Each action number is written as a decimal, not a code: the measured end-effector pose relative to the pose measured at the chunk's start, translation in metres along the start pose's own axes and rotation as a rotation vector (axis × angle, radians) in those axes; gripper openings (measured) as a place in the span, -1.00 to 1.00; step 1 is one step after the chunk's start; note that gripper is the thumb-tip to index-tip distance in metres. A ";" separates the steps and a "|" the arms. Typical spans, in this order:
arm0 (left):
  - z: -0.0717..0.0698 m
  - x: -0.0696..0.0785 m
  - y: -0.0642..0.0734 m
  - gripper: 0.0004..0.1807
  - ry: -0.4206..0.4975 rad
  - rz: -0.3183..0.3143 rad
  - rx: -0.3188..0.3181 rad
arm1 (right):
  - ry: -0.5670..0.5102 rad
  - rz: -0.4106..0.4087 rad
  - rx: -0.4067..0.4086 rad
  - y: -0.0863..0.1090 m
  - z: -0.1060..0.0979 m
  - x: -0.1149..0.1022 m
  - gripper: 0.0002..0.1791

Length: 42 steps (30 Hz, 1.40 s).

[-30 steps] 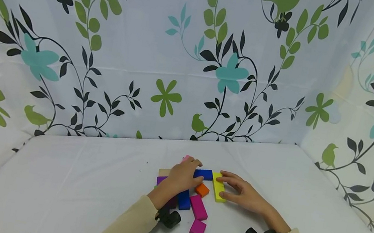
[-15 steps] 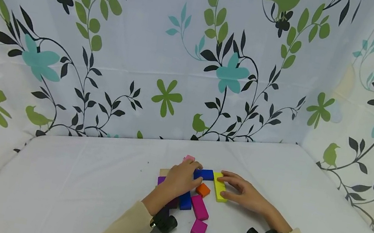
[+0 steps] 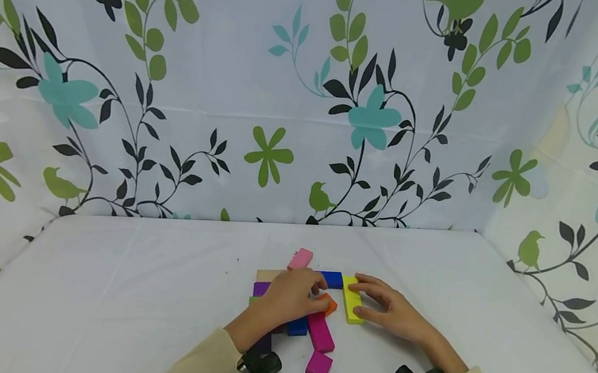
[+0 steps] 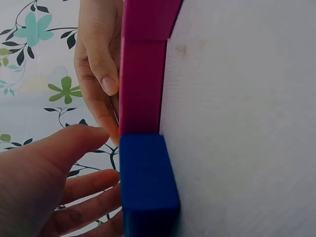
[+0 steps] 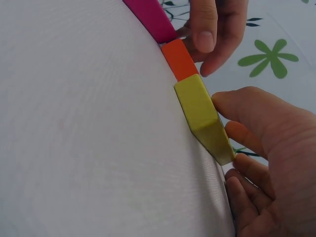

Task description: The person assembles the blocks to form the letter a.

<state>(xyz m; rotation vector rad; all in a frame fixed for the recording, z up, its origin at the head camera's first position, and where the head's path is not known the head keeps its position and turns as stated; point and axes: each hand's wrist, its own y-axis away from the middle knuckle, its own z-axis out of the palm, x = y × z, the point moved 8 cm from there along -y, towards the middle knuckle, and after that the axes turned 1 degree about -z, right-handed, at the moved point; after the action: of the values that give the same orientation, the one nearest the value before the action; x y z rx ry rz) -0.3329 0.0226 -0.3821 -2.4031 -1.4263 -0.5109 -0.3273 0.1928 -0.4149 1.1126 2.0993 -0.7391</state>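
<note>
My left hand (image 3: 289, 294) is over the group of colored blocks, thumb and fingers apart, with the fingertips close to a small orange block (image 3: 332, 306). Whether they touch it I cannot tell. On the right, my right hand (image 3: 395, 313) rests its thumb and fingertips at a yellow block (image 3: 350, 297), which lies flat. A blue block (image 3: 331, 280) lies at the yellow block's far end. Below the orange block is a long magenta block (image 3: 321, 332), then a short magenta block (image 3: 319, 367). Another blue block (image 4: 149, 173) is beside the left hand in the left wrist view.
Around the left hand lie a pink block (image 3: 301, 259), a tan block (image 3: 266, 275) and a purple block (image 3: 261, 288), partly covered. Everything sits on a white-covered table (image 3: 137, 304). A patterned cloth (image 3: 202, 91) hangs behind and at the sides.
My left hand has drawn back from the far blue block toward the orange block, uncovering more of the pink block. The right hand stays at the yellow block.
</note>
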 end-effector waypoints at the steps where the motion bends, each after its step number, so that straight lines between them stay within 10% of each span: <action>1: 0.002 -0.001 0.000 -0.64 -0.005 -0.006 -0.007 | -0.001 0.001 0.000 0.000 0.000 0.000 -0.52; 18: 0.005 0.004 0.003 -0.59 -0.040 0.014 -0.013 | -0.011 0.011 0.000 -0.002 -0.001 0.004 -0.51; 31: 0.010 0.005 0.010 -0.63 0.174 0.014 -0.085 | -0.004 0.004 0.001 -0.001 0.000 0.002 -0.52; 42: 0.008 0.016 0.013 -0.61 0.092 0.092 -0.071 | 0.009 -0.024 0.005 -0.001 -0.001 0.001 -0.53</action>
<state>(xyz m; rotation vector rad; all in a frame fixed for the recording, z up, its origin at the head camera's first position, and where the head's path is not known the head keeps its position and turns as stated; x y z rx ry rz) -0.3127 0.0323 -0.3831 -2.4525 -1.2735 -0.6507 -0.3285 0.1930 -0.4148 1.0968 2.1225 -0.7519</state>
